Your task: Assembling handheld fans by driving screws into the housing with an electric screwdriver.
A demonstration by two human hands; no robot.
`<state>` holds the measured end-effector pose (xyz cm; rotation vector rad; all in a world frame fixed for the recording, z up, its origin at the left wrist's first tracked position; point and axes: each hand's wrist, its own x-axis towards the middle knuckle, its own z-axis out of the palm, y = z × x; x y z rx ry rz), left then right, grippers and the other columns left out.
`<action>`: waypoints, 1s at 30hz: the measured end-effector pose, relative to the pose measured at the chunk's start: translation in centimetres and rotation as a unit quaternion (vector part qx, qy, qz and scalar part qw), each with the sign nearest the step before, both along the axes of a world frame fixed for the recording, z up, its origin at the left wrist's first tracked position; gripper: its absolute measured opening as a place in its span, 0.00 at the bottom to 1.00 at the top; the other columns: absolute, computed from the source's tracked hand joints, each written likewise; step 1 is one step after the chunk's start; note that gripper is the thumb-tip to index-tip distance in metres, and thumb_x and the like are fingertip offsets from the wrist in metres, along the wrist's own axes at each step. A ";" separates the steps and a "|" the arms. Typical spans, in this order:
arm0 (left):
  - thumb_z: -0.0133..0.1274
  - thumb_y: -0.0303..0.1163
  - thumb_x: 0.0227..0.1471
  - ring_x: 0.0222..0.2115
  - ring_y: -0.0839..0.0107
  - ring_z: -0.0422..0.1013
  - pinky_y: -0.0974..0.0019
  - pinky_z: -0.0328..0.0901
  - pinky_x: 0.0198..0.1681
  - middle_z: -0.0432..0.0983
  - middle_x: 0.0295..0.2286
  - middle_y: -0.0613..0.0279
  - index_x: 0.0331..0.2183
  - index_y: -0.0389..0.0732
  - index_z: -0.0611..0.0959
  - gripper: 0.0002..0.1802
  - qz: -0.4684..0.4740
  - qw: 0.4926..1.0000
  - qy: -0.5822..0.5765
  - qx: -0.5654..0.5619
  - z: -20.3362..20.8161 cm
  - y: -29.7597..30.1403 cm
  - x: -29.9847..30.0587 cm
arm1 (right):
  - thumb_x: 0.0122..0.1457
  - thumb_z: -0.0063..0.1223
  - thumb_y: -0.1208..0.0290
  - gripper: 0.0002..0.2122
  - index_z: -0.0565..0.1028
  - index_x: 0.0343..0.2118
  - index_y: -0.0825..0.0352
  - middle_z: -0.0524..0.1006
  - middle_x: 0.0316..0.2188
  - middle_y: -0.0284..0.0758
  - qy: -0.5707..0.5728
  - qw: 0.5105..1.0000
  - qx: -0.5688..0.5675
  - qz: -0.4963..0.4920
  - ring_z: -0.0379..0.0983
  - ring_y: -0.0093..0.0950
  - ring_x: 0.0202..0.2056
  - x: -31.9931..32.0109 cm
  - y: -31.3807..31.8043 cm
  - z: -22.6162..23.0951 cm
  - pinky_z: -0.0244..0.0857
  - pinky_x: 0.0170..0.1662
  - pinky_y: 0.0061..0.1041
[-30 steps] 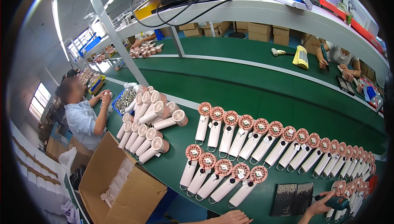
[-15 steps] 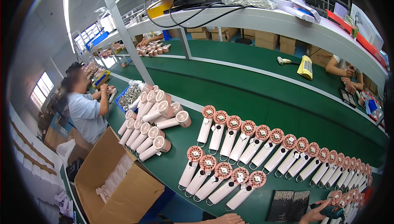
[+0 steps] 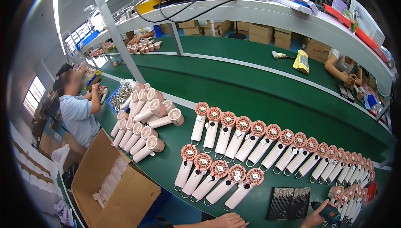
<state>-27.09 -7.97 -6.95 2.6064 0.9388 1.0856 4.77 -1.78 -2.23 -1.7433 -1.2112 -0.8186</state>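
Note:
At the lower right, my right hand is wrapped round a dark green and black electric screwdriver. Its tip points left, close to a black screw tray filled with small screws. My left hand rests at the table's near edge, fingers loosely extended and holding nothing I can see. Above it, a short row of pink-and-white handheld fans lies with open round heads and wire loops at the handle ends. Behind stretches a longer row of similar fans. More fans lie beside the screwdriver.
Left on the green table is a pile of fans with covered heads, beside a blue basket of metal parts. An open cardboard box stands at the near left. A shelf crosses overhead. A co-worker sits at left.
The whole view has shifted, so the table's things appear further left. My right hand has tilted the screwdriver, and its tip now shows near the screw tray. My left hand stays at the edge.

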 end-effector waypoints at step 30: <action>0.60 0.29 0.47 0.16 0.72 0.63 0.70 0.58 0.20 0.62 0.15 0.67 0.17 0.44 0.71 0.14 0.008 1.000 0.014 0.012 -0.7 -0.2 0.3 | 0.63 0.48 0.73 0.08 0.66 0.39 0.74 0.69 0.23 0.35 0.293 0.952 0.058 0.072 0.66 0.25 0.25 3.7 0.9 -4.2 0.64 0.34 0.24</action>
